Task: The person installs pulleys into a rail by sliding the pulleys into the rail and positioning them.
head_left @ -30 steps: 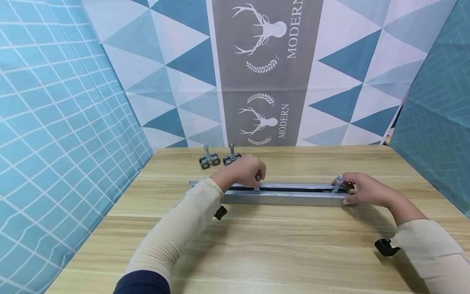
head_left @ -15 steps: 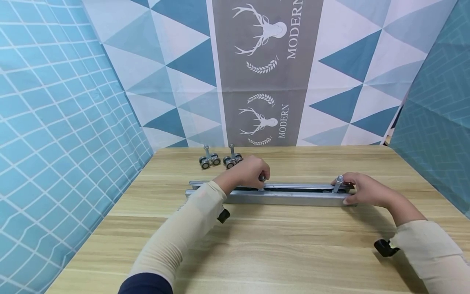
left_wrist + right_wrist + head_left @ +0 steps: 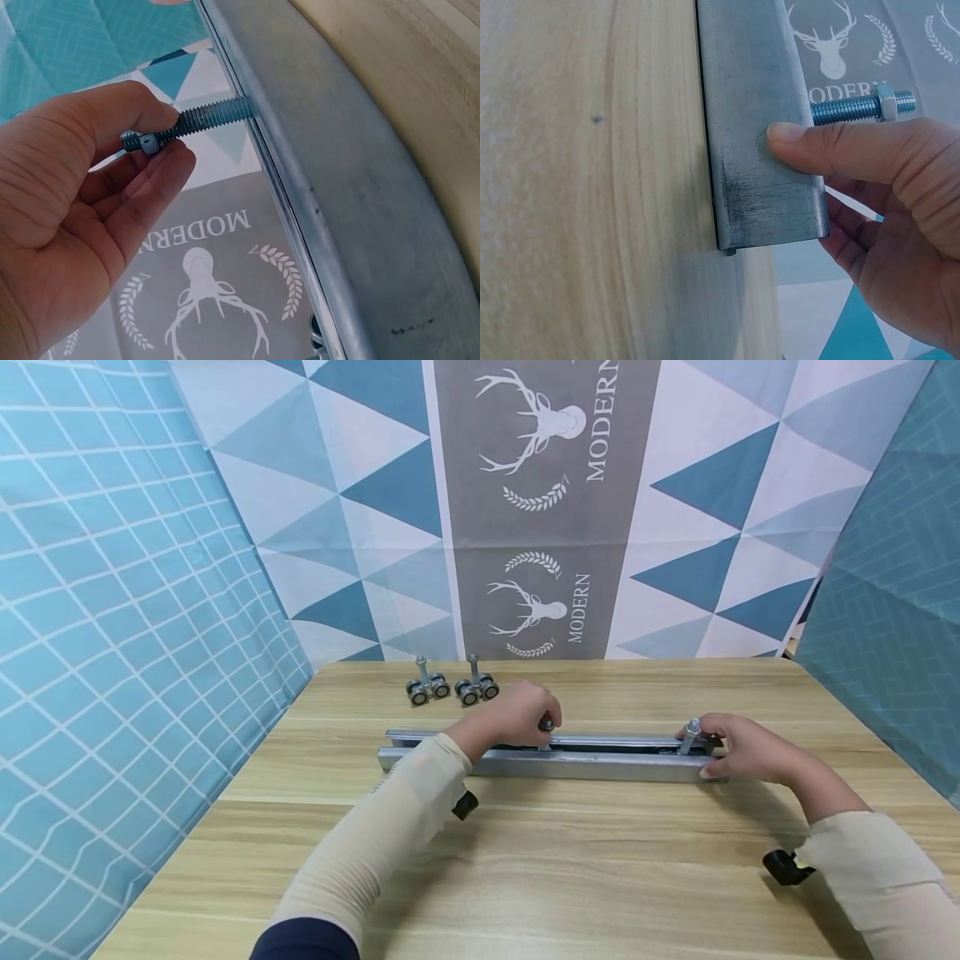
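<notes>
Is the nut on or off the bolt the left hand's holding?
On: in the left wrist view, the nut sits around the bolt, near its free end.

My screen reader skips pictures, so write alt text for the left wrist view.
A left hand pinches a threaded bolt near its nut; the bolt projects from a metal rail. Behind is a backdrop printed with an upside-down deer head and the word MODERN.
</notes>
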`<state>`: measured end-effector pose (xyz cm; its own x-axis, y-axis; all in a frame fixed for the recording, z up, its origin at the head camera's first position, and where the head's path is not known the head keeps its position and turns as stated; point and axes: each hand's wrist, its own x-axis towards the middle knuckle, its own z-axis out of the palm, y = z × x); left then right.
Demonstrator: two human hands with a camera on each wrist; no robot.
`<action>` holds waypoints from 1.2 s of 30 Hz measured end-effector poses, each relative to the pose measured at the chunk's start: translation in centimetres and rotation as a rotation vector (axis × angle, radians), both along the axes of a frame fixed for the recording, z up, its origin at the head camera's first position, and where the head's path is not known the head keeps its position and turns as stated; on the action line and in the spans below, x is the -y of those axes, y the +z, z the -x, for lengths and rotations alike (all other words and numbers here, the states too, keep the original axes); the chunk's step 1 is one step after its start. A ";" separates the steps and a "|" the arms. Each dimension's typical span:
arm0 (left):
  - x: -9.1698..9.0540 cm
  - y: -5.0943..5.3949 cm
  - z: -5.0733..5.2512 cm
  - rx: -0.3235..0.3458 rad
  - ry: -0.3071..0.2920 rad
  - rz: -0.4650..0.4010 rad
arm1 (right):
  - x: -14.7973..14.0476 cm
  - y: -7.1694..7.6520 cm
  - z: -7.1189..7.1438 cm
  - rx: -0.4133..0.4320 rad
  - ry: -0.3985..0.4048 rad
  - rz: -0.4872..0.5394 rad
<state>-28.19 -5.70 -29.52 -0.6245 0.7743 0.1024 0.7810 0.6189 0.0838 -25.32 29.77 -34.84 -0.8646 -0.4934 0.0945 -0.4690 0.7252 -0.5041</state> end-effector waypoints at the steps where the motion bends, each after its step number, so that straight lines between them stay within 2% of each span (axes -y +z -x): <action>1: -0.1 0.0 0.0 0.000 -0.001 0.001 | 0.0 0.0 0.0 -0.001 0.003 0.003; 8: -0.6 0.0 0.0 0.000 -0.015 -0.011 | 0.0 -0.1 0.0 -0.017 0.017 -0.004; 19: -1.7 -0.2 0.0 -0.007 -0.002 -0.026 | 0.1 -0.3 0.1 -0.041 0.027 -0.002; 36: -3.5 -0.3 0.2 -0.005 -0.007 -0.022 | 0.1 -0.2 -0.1 -0.037 0.001 -0.016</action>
